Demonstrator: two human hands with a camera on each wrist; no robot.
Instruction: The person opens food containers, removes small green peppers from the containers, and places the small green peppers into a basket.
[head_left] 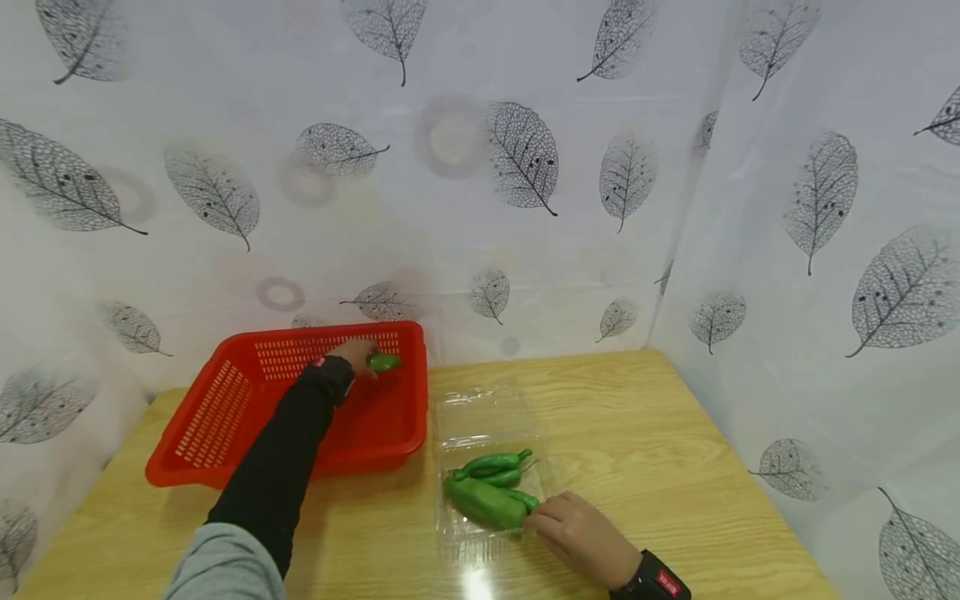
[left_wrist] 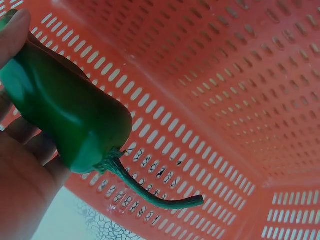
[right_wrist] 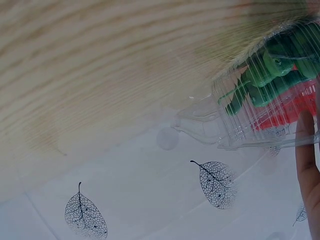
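Observation:
Inside the red basket, my left hand holds a green pepper. The left wrist view has this pepper close up, glossy and thick, its curved stem pointing away from the palm; thumb and fingers grip the other end. My right hand is at the near right corner of a clear plastic clamshell box, its fingers on the rim. In that box lie a fat light-green vegetable and several slim green peppers. From the right wrist, one finger crosses the box's rim; the thumb is hidden.
The basket has slotted walls and stands at the left on a wood-grain table. The box's lid lies folded back, close to the basket's right side. Behind and at the right hangs a white sheet printed with leaves.

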